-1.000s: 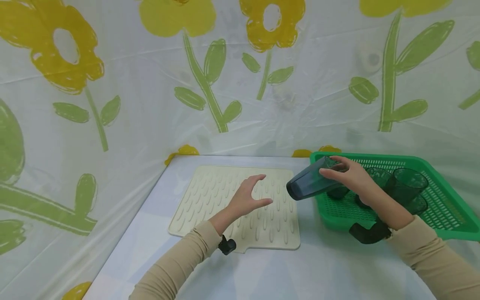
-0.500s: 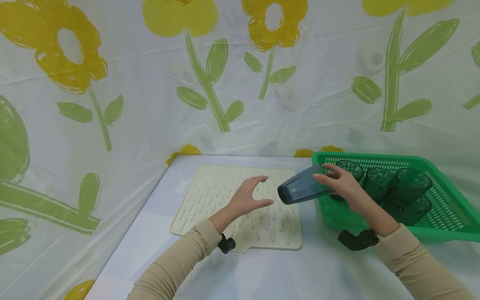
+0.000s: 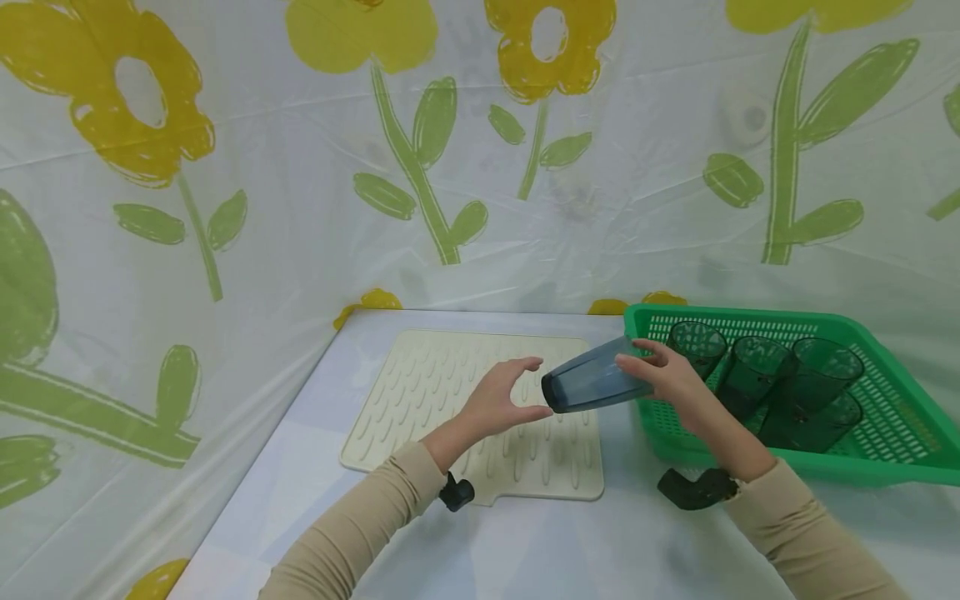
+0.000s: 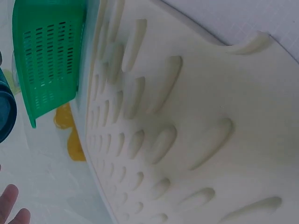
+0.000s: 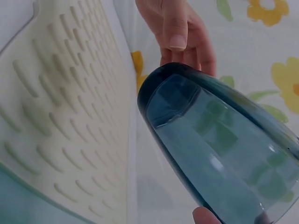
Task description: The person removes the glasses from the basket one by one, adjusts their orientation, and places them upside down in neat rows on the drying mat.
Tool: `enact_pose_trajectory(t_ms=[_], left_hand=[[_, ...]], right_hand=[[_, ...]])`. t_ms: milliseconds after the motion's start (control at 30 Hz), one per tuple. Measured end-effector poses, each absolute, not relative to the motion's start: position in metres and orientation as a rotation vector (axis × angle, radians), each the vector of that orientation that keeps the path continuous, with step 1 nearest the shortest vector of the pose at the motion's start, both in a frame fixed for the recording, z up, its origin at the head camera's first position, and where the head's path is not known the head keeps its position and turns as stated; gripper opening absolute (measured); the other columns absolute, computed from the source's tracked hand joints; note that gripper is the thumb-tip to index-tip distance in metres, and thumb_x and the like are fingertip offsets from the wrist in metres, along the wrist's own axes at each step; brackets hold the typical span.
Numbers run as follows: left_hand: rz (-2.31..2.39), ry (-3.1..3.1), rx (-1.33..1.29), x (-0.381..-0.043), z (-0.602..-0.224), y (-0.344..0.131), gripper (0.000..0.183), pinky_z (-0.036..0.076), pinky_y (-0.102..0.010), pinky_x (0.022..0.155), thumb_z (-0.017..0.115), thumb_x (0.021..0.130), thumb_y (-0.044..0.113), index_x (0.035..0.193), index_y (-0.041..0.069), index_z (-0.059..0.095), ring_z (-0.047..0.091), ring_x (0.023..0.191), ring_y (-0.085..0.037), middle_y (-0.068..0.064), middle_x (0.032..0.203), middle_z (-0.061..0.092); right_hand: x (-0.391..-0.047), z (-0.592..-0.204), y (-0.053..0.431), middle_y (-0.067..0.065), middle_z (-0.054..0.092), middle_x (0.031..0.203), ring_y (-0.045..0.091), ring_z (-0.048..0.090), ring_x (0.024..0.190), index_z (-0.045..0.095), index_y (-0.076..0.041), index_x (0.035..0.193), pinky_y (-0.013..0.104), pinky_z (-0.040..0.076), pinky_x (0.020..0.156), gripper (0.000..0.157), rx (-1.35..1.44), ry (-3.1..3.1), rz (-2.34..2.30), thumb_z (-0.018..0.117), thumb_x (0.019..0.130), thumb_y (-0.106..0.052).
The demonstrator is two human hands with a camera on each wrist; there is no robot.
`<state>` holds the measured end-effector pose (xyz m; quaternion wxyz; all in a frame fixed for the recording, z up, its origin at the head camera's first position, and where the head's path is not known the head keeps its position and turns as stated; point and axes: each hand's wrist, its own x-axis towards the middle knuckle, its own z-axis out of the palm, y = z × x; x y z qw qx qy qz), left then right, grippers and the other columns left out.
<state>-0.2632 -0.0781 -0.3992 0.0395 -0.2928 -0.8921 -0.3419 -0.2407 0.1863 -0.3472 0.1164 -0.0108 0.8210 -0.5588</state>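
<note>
My right hand [image 3: 671,379] grips a blue tinted tumbler [image 3: 596,379] near its rim, thumb on the near side. The tumbler is tipped nearly on its side above the mat, its thick dark base pointing left. In the right wrist view, that base fills the middle, with my left hand [image 5: 187,32] just beyond it. My left hand curves with thumb and fingers spread apart, right at the base and holding nothing. Only the fingertips [image 4: 8,198] and a slice of the tumbler [image 4: 5,112] show in the left wrist view. Below lies a cream ridged drying mat [image 3: 427,392].
A green perforated basket [image 3: 750,315] stands on the right of the table, holding several dark tinted tumblers [image 3: 821,367]. Behind the table hangs a white curtain [image 3: 637,192] printed with yellow flowers. The mat's front edge has a small tab.
My right hand has carried the tumbler left, out from over the basket toward my left hand, and it lies flatter. The left hand has barely moved.
</note>
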Motion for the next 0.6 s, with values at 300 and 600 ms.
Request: enact_pose_trajectory(t_ms=[300, 600], left_hand=[[-0.889, -2.702, -0.953, -0.2583, -0.3948, -0.0741, 0.070, 0.038, -0.037, 0.100, 0.072, 0.075, 0.039, 0.134, 0.013, 0.045, 0.045, 0.122, -0.019, -0.003, 0.132, 0.051], [-0.775, -2.619, -0.971, -0.2580, -0.3975, -0.0733, 0.068, 0.039, -0.037, 0.098, 0.073, 0.074, 0.040, 0.131, 0.012, 0.047, 0.048, 0.117, -0.020, -0.004, 0.127, 0.053]], right_hand=[[-0.2419, -0.3532, 0.1811, 0.028, 0.019, 0.144, 0.042, 0.022, 0.132, 0.011, -0.005, 0.147, 0.058, 0.029, 0.101, 0.077, -0.059, 2.355, -1.708, 0.050, 0.091, -0.042], [-0.2423, -0.3551, 0.1792, 0.026, 0.017, 0.146, 0.041, 0.022, 0.133, 0.009, -0.006, 0.147, 0.055, 0.030, 0.101, 0.078, -0.042, 2.305, -1.774, 0.049, 0.091, -0.043]])
